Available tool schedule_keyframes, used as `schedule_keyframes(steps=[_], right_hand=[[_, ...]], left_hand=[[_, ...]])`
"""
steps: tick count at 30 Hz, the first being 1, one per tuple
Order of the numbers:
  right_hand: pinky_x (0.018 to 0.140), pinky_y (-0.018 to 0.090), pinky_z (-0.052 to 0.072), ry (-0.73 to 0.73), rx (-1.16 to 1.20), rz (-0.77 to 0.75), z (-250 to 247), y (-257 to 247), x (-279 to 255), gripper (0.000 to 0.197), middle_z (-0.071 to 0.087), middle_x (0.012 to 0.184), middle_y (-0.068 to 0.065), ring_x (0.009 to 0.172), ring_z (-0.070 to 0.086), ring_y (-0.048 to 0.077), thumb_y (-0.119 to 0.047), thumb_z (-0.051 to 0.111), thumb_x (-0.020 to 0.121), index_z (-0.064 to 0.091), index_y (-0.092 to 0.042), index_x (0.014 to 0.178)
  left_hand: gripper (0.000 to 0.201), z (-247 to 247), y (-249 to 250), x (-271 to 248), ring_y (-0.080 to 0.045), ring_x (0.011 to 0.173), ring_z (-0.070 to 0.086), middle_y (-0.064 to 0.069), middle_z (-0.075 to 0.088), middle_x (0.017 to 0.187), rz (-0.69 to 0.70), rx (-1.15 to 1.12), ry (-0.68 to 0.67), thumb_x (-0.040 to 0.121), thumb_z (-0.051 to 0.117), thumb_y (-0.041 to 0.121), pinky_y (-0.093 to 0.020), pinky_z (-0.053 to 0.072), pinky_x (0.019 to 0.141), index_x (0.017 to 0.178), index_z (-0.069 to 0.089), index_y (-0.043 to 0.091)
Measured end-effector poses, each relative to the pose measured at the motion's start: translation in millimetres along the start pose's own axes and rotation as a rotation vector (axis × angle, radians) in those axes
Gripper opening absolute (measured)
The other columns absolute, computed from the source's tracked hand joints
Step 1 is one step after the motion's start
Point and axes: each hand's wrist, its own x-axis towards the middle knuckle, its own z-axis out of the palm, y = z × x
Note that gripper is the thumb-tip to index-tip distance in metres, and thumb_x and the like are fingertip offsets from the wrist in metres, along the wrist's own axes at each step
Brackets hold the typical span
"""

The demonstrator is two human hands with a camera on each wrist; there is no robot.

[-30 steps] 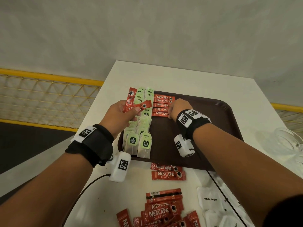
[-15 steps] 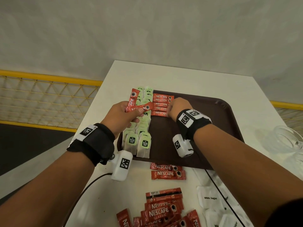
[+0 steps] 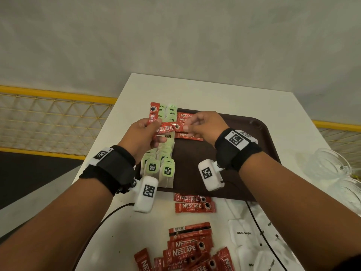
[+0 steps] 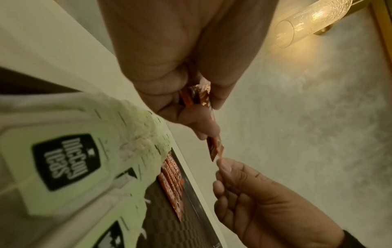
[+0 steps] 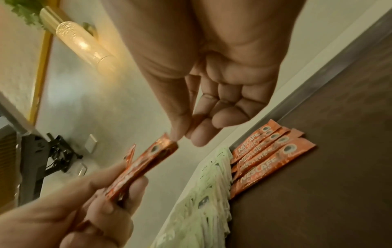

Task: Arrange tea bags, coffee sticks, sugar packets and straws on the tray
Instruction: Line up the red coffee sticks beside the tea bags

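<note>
My left hand (image 3: pixel 156 131) hovers over the tea bag rows (image 3: pixel 160 169) on the brown tray (image 3: pixel 244 133). It grips two red coffee sticks, one upright (image 3: pixel 153 114) and one lying across (image 3: pixel 167 129). My right hand (image 3: pixel 185 127) pinches the right end of the crosswise stick between thumb and forefinger; the right wrist view shows that stick (image 5: pixel 148 161) with my thumb at its tip. Below the hands, a short row of coffee sticks (image 3: pixel 187 136) lies flat on the tray beside the tea bags; the same row of coffee sticks (image 5: pixel 269 154) shows in the right wrist view.
Two loose coffee sticks (image 3: pixel 194 205) lie on the white table just in front of the tray. A pile of coffee sticks (image 3: pixel 187 251) sits nearer me, with white sugar packets (image 3: pixel 244 233) to its right. Clear plastic ware (image 3: pixel 332 169) stands at the right edge. A black cable (image 3: pixel 261 227) crosses the packets.
My right hand has lifted off the row of sticks on the tray and come left to the stick in my left hand. The left hand has turned that stick toward it.
</note>
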Motion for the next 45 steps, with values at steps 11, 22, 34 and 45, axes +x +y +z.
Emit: schedule_keyframes(steps=[11,22,34,45], right_hand=[[0.059,0.020,0.052,-0.028,0.177,0.134,2.2,-2.3,-4.7,0.017,0.072,0.084,0.008,0.071,0.071,0.015,-0.009,0.076,0.081,0.063,-0.011,0.092],[0.060,0.023,0.048,0.022,-0.061,0.436,-31.7,37.5,-15.6,0.009,0.073,0.091,0.010,0.077,0.068,0.016,-0.013,0.072,0.085,0.069,-0.010,0.093],[0.088,0.038,0.056,0.024,-0.637,0.524,-1.2,45.2,34.4,0.046,0.071,0.102,0.005,0.095,0.069,0.022,-0.045,0.076,0.077,0.069,-0.013,0.109],[0.072,0.031,0.055,0.014,-0.693,0.562,-4.3,54.0,49.6,0.045,0.072,0.091,0.003,0.085,0.069,0.020,-0.050,0.075,0.075,0.071,-0.013,0.101]], left_hand=[[0.026,9.0,-1.3,-4.1,-0.009,0.070,0.071,-0.006,0.074,0.097,0.079,0.055,-0.063,0.096,0.061,0.025,-0.018,0.056,0.058,0.119,0.062,0.014],[0.012,-21.8,-0.4,-4.9,-0.012,0.073,0.068,-0.001,0.073,0.098,0.008,-0.020,0.093,0.098,0.058,0.032,-0.022,0.053,0.058,0.105,0.062,0.023],[0.020,-30.7,-9.3,-16.1,-0.012,0.072,0.067,-0.001,0.072,0.099,-0.026,0.012,0.087,0.098,0.056,0.034,-0.024,0.051,0.062,0.111,0.060,0.019],[0.030,-36.3,-11.0,-16.0,-0.010,0.068,0.065,-0.001,0.073,0.097,-0.031,0.070,0.076,0.098,0.057,0.034,-0.020,0.050,0.056,0.120,0.061,0.014]])
